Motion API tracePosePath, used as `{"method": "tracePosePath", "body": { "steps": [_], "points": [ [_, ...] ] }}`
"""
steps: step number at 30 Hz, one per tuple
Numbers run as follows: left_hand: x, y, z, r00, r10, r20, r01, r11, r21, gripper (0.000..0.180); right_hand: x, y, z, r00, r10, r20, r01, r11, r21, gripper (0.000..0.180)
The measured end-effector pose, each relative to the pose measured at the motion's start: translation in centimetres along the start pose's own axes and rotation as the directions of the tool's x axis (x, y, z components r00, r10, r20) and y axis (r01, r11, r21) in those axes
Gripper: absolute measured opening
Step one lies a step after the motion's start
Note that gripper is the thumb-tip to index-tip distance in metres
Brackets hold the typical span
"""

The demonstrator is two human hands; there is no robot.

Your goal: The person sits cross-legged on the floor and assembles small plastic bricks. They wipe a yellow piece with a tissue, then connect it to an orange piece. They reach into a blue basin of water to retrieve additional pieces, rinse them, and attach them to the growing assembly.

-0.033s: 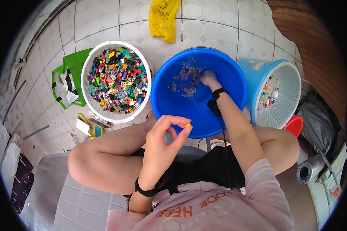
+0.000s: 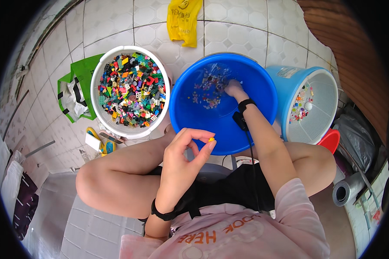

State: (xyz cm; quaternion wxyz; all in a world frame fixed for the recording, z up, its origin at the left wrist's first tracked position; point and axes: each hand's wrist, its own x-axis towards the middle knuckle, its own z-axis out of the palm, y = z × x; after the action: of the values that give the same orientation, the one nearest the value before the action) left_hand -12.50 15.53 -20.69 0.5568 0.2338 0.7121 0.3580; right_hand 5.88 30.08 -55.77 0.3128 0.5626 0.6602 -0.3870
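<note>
head cam: basically no change, left hand (image 2: 179,160) still pinching a tiny yellow piece (image 2: 211,140) by the blue tub (image 2: 233,137), right hand (image 2: 234,89) still dipped inside, can't tell its grip

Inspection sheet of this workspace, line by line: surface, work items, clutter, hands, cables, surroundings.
Surface: pale tiled floor.
Work items: blue tub, seemingly with water, small mixed pieces inside; white basket heaped with coloured bricks; light-blue bucket, few pieces visible within its white inside.
Clutter: yellow bag, green bag, grey roll.
Left hand: pinches a yellow piece between thumb and index finger.
Right hand: inside the tub; grip can't be told.
Cables: black cable hangs from the right wrist device.
Surroundings: brown panel, upper right.
</note>
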Motion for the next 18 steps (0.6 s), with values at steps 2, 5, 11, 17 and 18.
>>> {"method": "tracePosePath", "body": {
  "steps": [2, 5, 11, 17, 18],
  "points": [
    [0.4, 0.0, -0.1, 1.000, 0.010, -0.002, -0.010, 1.000, -0.008, 0.015, 0.0, -0.3, 0.1, 0.992, -0.047, 0.115, 0.048, 0.999, -0.006, 0.035],
    [0.5, 0.0, -0.3, 1.000, 0.011, 0.010, -0.011, 1.000, -0.025, 0.015, -0.2, -1.6, 0.0, 0.997, 0.025, -0.066, -0.018, 0.994, 0.107, 0.033],
    [0.3, 0.0, -0.2, 0.998, 0.017, 0.053, -0.014, 0.999, -0.052, 0.014, -1.0, -5.0, -0.6, 0.920, -0.060, -0.387, 0.123, 0.982, 0.141, 0.034],
    [0.9, -0.4, -0.2, 0.998, 0.003, 0.062, 0.000, 0.999, -0.049, 0.015, -0.5, -6.6, 0.4, 0.921, -0.181, -0.345, 0.198, 0.980, 0.014, 0.034],
    [1.0, -0.4, -0.2, 0.998, -0.002, 0.070, 0.007, 0.998, -0.061, 0.015, -0.3, -6.7, 0.6, 0.928, -0.169, -0.333, 0.181, 0.983, 0.006, 0.030]
  ]
}}
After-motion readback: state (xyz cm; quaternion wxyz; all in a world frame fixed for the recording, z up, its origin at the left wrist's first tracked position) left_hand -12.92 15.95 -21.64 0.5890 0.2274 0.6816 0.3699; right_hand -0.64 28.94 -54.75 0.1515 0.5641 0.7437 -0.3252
